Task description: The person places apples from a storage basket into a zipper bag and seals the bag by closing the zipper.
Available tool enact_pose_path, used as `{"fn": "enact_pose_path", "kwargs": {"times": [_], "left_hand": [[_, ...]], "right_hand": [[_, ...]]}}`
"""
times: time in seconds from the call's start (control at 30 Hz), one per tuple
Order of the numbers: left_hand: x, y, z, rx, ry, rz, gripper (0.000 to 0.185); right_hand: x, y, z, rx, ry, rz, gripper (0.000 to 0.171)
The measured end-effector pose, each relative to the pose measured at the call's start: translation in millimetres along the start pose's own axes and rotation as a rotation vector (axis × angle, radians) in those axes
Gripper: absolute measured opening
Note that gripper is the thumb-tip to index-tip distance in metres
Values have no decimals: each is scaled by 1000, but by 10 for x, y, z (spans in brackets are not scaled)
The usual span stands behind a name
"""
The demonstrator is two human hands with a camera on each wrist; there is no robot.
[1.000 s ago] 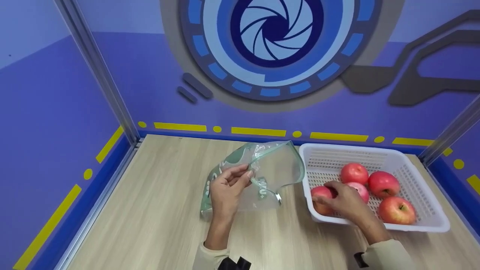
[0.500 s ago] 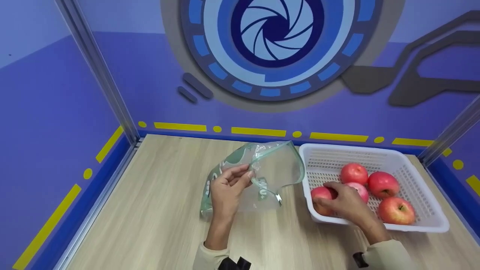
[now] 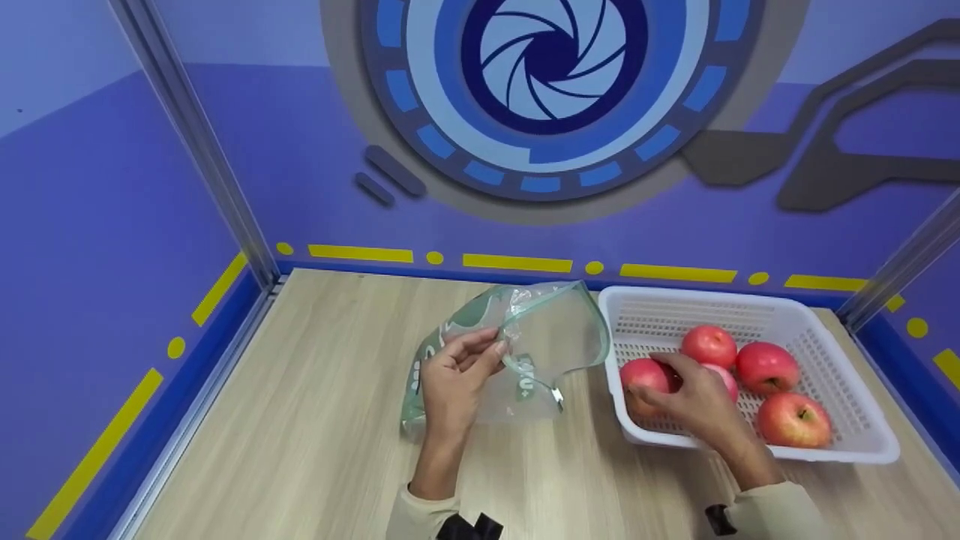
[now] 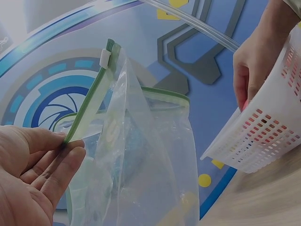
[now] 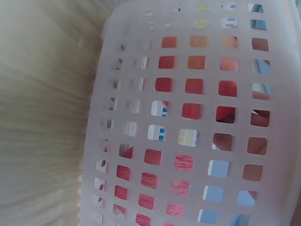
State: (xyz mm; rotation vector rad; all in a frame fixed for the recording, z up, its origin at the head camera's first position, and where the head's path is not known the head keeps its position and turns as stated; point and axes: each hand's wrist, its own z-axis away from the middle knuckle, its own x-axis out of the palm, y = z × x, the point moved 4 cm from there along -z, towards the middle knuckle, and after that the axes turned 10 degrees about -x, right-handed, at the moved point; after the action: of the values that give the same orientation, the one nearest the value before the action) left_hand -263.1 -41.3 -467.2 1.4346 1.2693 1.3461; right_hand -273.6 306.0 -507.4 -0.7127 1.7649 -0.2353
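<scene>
Left hand (image 3: 454, 382) is pinching the opened slider-zip bag (image 3: 525, 377), apparently unfilled; right hand (image 3: 703, 397) is gripping an apple (image 3: 642, 373), every visible one still lying in the plastic basket (image 3: 844, 455).

Printed lettering on the clear, green-edged zip bag (image 3: 555, 322), head view: a short group of characters (image 3: 524, 384) near the slider (image 3: 556, 397) appears to end in "U+", the letters before it being too indistinct to read, while the white characters (image 3: 429, 351) on the bag's green-printed side are too small and oblique to decipher. In the left wrist view, the print seen through the film is likewise illegible. The back wall (image 3: 300, 165) bears a round emblem (image 3: 517, 56) of curved blades about a dark centre, resembling a camera-aperture sign.
</scene>
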Motion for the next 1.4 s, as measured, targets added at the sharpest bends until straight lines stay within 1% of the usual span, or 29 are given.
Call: {"fn": "enact_pose_path", "kwargs": {"times": [0.23,0.47,0.73,0.93,1.13,1.23,1.4], "left_hand": [[1,0,-12,5,3,-2,22],[0,5,-22,12,8,-12,22],[-8,-3,-34,24,8,-10,21],[-6,0,-34,17,7,-11,21],[-5,-9,-39,13,18,-22,21],[-1,-22,-32,5,28,-32,21],[12,-45,-18,-16,29,-30,20]], "right_hand": [[-60,-37,16,-6,116,-4,67],[-100,-76,38,-63,254,-18,66],[-147,-103,51,-122,353,3,65],[-187,-130,74,-157,454,-39,65],[-190,-157,114,-184,508,-32,67],[-188,-166,138,-178,529,-23,68],[-182,-175,172,-113,570,-54,68]]}}
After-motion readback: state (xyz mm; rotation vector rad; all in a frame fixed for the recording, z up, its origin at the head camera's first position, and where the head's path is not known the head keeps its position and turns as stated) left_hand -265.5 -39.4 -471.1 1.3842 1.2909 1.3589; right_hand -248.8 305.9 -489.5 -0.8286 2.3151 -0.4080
